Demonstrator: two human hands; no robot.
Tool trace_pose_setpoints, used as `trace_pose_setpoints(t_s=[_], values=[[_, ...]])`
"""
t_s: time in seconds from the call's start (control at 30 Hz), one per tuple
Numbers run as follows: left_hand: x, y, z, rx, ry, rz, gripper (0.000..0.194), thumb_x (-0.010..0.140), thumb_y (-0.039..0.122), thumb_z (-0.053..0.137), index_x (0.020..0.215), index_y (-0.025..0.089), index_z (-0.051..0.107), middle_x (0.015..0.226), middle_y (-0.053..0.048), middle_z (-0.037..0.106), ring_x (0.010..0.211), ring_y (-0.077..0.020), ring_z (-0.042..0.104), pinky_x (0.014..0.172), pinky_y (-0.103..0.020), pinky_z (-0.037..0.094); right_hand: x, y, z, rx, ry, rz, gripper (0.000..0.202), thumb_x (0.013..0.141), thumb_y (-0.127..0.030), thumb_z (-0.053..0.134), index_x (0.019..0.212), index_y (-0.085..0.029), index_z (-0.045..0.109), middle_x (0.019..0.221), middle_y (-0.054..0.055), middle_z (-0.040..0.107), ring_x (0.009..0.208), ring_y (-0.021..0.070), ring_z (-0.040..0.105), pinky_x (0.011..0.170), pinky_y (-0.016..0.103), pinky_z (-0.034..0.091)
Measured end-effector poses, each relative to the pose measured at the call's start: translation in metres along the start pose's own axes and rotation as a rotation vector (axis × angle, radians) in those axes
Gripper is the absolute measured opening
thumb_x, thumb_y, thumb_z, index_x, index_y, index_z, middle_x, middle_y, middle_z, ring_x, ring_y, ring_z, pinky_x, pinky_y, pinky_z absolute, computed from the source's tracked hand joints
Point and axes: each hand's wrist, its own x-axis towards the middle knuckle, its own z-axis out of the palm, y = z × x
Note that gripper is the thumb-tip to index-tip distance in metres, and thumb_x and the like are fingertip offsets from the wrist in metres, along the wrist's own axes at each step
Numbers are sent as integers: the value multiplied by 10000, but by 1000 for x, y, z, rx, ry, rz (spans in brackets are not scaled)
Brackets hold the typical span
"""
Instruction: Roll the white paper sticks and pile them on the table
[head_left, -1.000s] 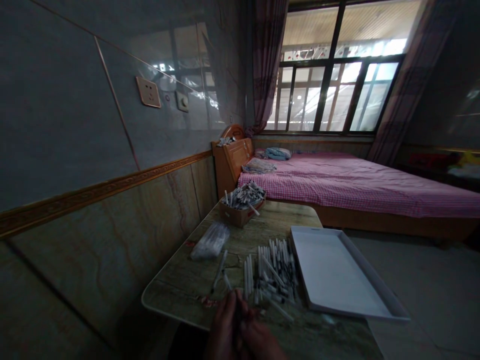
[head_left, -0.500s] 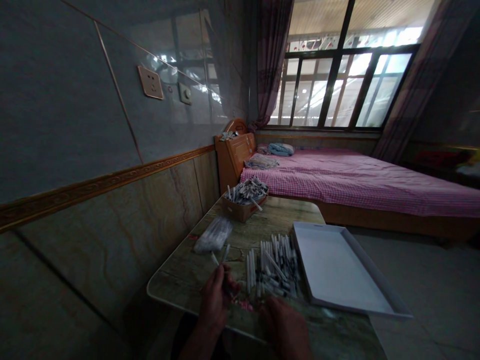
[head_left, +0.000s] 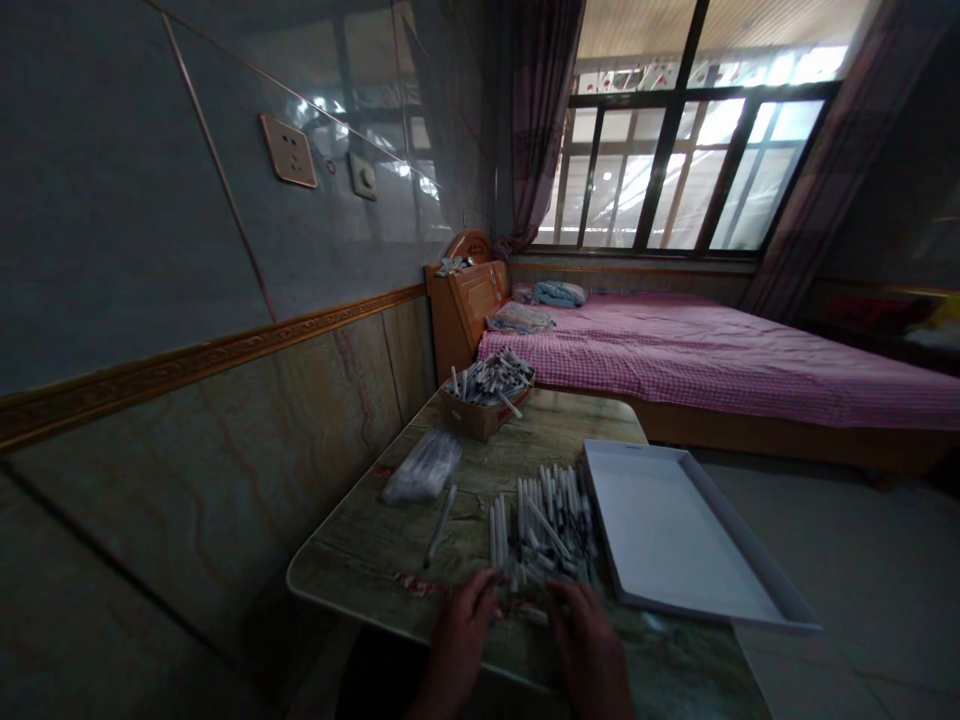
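Observation:
My left hand (head_left: 466, 618) is at the front edge of the table, just below a pile of white and dark pens (head_left: 551, 520). Its fingers are pressed together, and whatever is between them is too dim to make out. To its right, my right hand (head_left: 585, 630) is curled by the near end of the same pile; its fingertips are blurred. A single pen (head_left: 440, 527) lies apart on the table, up and left of my left hand. Small reddish bits (head_left: 420, 585) are scattered near the table's front edge.
A cardboard box (head_left: 472, 418) heaped with pens stands at the back of the table (head_left: 345, 560). A clear plastic bag (head_left: 424, 466) lies in front of it. On the right is a shallow white tray (head_left: 682, 535). A bed (head_left: 675, 350) stands beyond.
My left hand has moved right, away from the single pen, which now lies on the table. My right hand has shifted slightly, and the two hands are nearer each other.

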Motion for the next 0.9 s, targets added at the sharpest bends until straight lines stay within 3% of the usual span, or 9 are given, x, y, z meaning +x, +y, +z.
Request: trace_pose_setpoints(t_s=[0.07,0.13,0.23,0.33,0.43,0.57,0.67,0.8,0.9], values=[[-8,6,-3,221,-36,72,315,842,402,541,1028,246,742,997,-67,764,938,-252,685,898,-383,485,7,-11,-4,128,27,68,312,944,-454,477,975,-222,682,925,61,723,855,205,693,759,273,535],[-17,15,-5,395,-71,128,298,881,302,497,1064,286,730,1096,-47,753,1051,-239,667,946,-364,466,16,-23,-7,210,21,169,409,937,-552,447,861,-216,667,776,32,693,733,193,660,670,263,516],[-25,24,-5,592,-86,195,293,905,241,493,1066,318,725,1088,-27,753,1045,-225,669,926,-337,475,25,-33,-7,257,-34,254,547,883,-700,427,661,-221,569,584,-18,569,551,152,539,515,245,423],[-26,24,-5,710,-87,277,260,916,238,513,1020,323,737,1035,-28,759,985,-232,678,892,-333,488,27,-30,-3,246,-24,259,602,819,-779,447,565,-233,466,504,-39,472,506,134,468,479,239,365],[-24,19,-7,742,-96,318,234,921,252,524,954,321,745,972,-29,763,939,-228,684,861,-314,496,24,-26,-4,211,-35,207,555,833,-722,474,572,-233,479,510,-35,485,506,135,472,482,240,367],[-22,19,-12,720,-133,267,220,923,257,532,942,330,739,939,-8,766,913,-206,692,828,-278,489,19,-28,-12,181,-68,68,333,886,-492,513,734,-211,608,699,17,641,674,176,602,635,261,454],[-21,25,-15,740,-156,252,221,928,252,530,940,334,736,946,-1,768,902,-206,699,807,-278,480,20,-31,-14,247,-133,94,259,896,-428,499,853,-209,629,778,20,663,704,177,622,654,260,471],[-22,34,-15,840,-188,269,236,933,219,529,992,322,732,991,-12,772,953,-227,700,845,-312,470,26,-31,-8,244,-172,216,339,896,-486,450,694,-227,530,631,-19,562,596,158,546,554,249,407],[-23,37,-16,913,-209,253,246,941,210,518,1021,305,729,1007,-25,769,972,-243,697,836,-330,475,28,-31,-7,215,-171,198,320,857,-461,482,638,-229,493,593,-26,532,588,154,520,571,257,386]])
